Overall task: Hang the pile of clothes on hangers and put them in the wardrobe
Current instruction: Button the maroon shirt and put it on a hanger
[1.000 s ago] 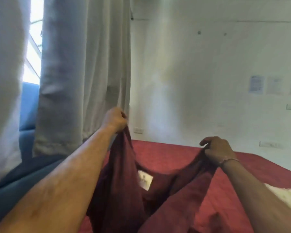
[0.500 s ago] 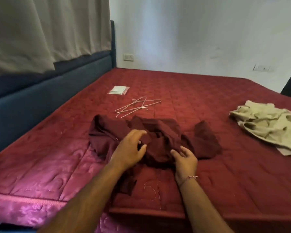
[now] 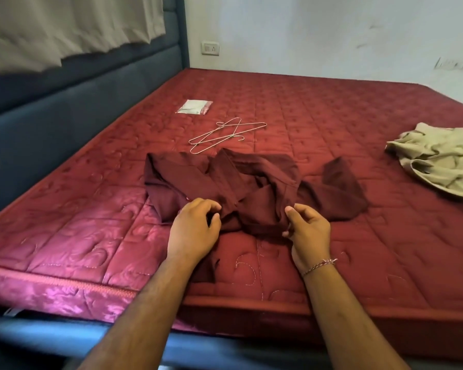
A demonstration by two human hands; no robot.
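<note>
A crumpled maroon garment (image 3: 251, 182) lies on the red mattress (image 3: 332, 108), near its front edge. My left hand (image 3: 195, 231) rests on the garment's near left part, its fingers curled into the fabric. My right hand (image 3: 309, 231) pinches the garment's near right edge between thumb and fingers. Two thin wire hangers (image 3: 225, 134) lie crossed on the mattress just beyond the garment. At the right edge of the mattress sits a rumpled beige garment (image 3: 439, 161).
A small plastic packet (image 3: 194, 107) lies beyond the hangers. A dark blue padded bed frame (image 3: 64, 116) runs along the left, with a beige curtain (image 3: 64, 22) above it. A white wall with a socket (image 3: 210, 48) stands behind the bed.
A second ago both hands held the maroon garment up in the air. It now lies on the mattress, and the fingers of both hands have curled onto its near edge.
</note>
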